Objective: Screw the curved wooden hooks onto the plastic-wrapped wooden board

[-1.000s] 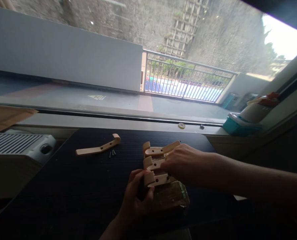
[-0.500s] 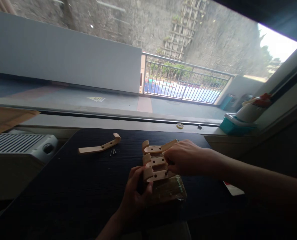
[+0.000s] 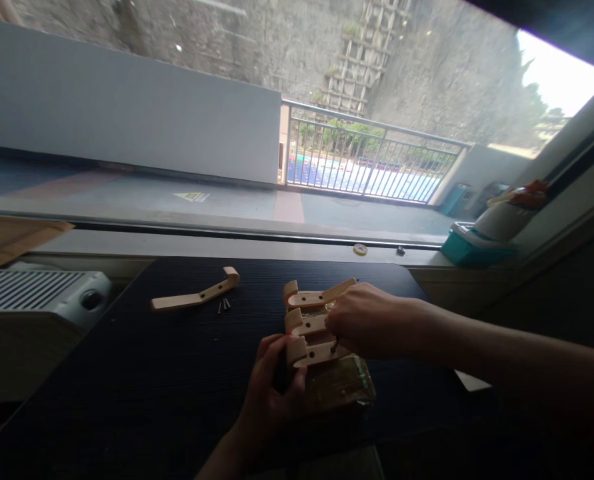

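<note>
Three pale wooden hooks lie side by side across a dark board [image 3: 341, 380] that looks wrapped in clear film. My left hand [image 3: 271, 380] grips the curled end of the nearest wooden hook [image 3: 319, 354], thumb in front and fingers behind. Closed over the right part of the row is my right hand [image 3: 361, 320]. A short dark shaft [image 3: 333, 347] runs from under its fingers into a hole of that nearest hook; what it belongs to is hidden in the fist. Beyond are the middle hook [image 3: 307, 325] and the far hook [image 3: 309, 298].
On the black table [image 3: 127, 373], a loose wooden hook [image 3: 197, 300] lies at the left beside several small screws [image 3: 225, 305]. A yellow-edged roll [image 3: 360, 249] and a small metal piece [image 3: 401, 251] rest on the windowsill, with a teal box [image 3: 471, 247] at its right end. A radiator [image 3: 41, 290] stands left.
The view has shifted slightly. Both hands keep their places on the nearest hook, and my right fist has turned or lowered a little.
</note>
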The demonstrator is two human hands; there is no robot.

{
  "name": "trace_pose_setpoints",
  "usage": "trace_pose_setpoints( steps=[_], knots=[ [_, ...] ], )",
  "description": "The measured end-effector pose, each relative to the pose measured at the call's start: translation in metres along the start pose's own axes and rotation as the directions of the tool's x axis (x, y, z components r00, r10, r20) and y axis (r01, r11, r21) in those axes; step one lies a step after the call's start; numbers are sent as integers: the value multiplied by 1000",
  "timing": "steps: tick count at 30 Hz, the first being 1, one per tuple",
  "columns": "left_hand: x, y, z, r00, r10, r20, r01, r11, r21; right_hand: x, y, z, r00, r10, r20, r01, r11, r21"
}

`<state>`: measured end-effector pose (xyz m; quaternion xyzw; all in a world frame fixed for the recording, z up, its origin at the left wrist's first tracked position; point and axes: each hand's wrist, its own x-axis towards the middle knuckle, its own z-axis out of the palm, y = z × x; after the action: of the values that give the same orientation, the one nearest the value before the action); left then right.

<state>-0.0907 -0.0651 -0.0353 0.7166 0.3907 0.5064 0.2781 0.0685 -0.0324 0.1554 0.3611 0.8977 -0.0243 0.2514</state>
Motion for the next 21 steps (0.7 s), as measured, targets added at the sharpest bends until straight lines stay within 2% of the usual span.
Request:
trace_pose_setpoints(
  steps=[4, 7, 11, 15, 18, 21],
  knots=[
    [1, 0, 0, 1000, 9, -5, -9, 1000, 2, -5, 3, 1, 984, 180, 8, -180, 978, 101],
    [1, 1, 1, 1000, 12, -18, -12, 1000, 19, -4, -3, -3, 979, 203, 26, -204, 977, 67],
    [2, 3, 1, 1000, 5, -16, -4, 1000, 21, -2, -13, -9, 997, 66, 28, -62, 993, -104],
    [1, 2, 0, 1000, 3, -12, -3, 1000, 16, -1, -16, -2, 996, -76, 38, 83, 964, -252],
    [0, 0, -1, 1000, 3, 0, -3, 1000, 17, -1, -14, 4, 991, -132, 40, 137, 967, -213],
    [0, -1, -1, 1000, -4, 15, 4, 1000, 17, -1, -8, 5, 995, -95, 27, 97, 989, -115]
  ],
)
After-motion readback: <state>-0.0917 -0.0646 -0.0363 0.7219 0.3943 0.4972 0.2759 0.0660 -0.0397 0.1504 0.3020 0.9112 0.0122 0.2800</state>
